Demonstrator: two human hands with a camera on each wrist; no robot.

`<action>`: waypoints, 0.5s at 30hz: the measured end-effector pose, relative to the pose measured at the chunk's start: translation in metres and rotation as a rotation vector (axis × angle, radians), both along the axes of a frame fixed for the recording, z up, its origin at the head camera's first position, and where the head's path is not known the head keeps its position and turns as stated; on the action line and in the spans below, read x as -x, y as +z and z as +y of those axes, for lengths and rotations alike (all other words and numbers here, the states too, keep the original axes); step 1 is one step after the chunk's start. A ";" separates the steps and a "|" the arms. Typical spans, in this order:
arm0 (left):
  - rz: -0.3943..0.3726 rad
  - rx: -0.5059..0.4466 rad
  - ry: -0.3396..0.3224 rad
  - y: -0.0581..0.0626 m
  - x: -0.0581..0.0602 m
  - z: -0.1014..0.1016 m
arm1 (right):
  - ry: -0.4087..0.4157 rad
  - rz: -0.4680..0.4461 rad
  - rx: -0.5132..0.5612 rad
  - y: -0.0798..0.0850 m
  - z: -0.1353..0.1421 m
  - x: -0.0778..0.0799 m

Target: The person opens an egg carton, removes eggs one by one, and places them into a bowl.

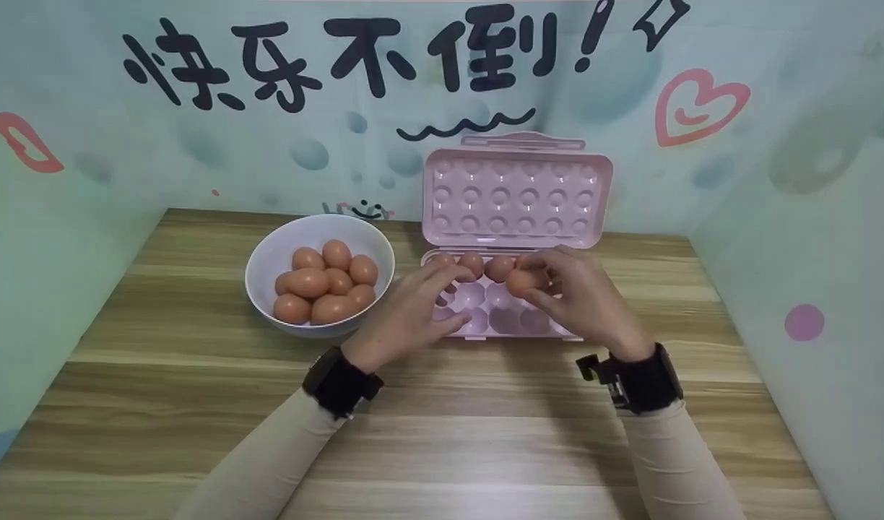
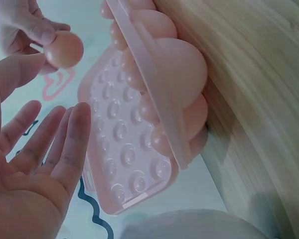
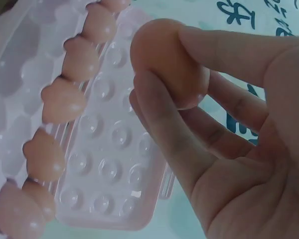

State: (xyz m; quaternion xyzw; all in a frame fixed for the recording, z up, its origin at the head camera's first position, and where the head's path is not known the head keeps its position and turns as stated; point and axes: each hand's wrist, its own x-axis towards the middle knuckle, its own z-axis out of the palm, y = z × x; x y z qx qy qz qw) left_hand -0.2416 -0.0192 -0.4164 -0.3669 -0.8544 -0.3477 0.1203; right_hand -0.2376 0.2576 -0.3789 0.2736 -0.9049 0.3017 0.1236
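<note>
My right hand (image 1: 590, 307) pinches a brown egg (image 3: 167, 59) between thumb and fingers, above the pink egg carton (image 1: 505, 318). The carton's lid (image 1: 514, 196), with rows of round dimples, stands open at the back. Along the carton's back row sit several brown eggs (image 3: 79, 59); cups nearer the front show bare in the head view. Over the left part of the carton hovers my left hand (image 1: 406, 314), its fingers loosely spread and its palm holding nothing in the left wrist view. That hand covers some of the left cups.
Left of the carton, a white bowl (image 1: 258, 289) holds several brown eggs (image 1: 308, 282). Both stand on a wood-grain table (image 1: 442, 448). Behind them hangs a pale printed cloth (image 1: 269, 144) with dark lettering, and similar cloth rises along both sides.
</note>
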 end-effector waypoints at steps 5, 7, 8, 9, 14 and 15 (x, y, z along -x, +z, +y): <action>0.051 0.037 0.031 0.002 -0.002 0.005 | 0.043 -0.023 0.025 0.002 -0.012 -0.007; 0.060 0.055 0.044 0.003 -0.002 0.007 | 0.068 -0.051 0.039 0.002 -0.017 -0.009; 0.061 0.061 0.047 0.003 -0.003 0.007 | 0.077 -0.064 0.045 0.002 -0.018 -0.009; 0.058 0.066 0.047 0.003 -0.003 0.008 | 0.086 -0.073 0.049 0.002 -0.020 -0.010; 0.019 0.045 -0.001 0.001 -0.006 0.010 | 0.119 -0.101 0.064 -0.001 -0.028 -0.012; 0.010 0.039 -0.013 0.001 -0.006 0.011 | 0.124 -0.106 0.066 -0.001 -0.029 -0.013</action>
